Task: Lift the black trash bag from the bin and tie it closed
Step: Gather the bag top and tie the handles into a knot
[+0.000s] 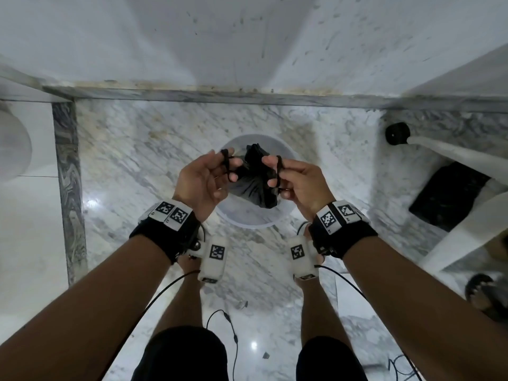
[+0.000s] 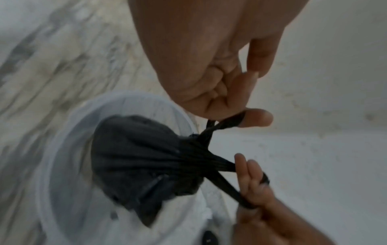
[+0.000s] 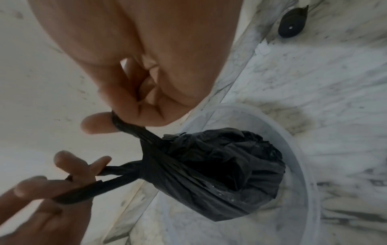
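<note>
The black trash bag (image 1: 255,185) hangs bunched over the white round bin (image 1: 247,224), its bottom still inside the rim. Its two handle strips cross at the neck. My left hand (image 1: 224,166) holds one handle, looped round its fingers. My right hand (image 1: 275,171) holds the other the same way. In the left wrist view, the left hand (image 2: 230,107) has the strip over a fingertip above the bag (image 2: 146,157). In the right wrist view, the right hand (image 3: 125,116) has the strip wrapped round a finger beside the bag (image 3: 220,165). The knot itself is partly hidden.
A white chair leg with a black foot cap (image 1: 397,133) stands at the right, over a black mat (image 1: 445,199). A sandalled foot (image 1: 486,295) shows at the far right. Cables (image 1: 231,334) lie on the marble floor near my legs. The wall is just behind the bin.
</note>
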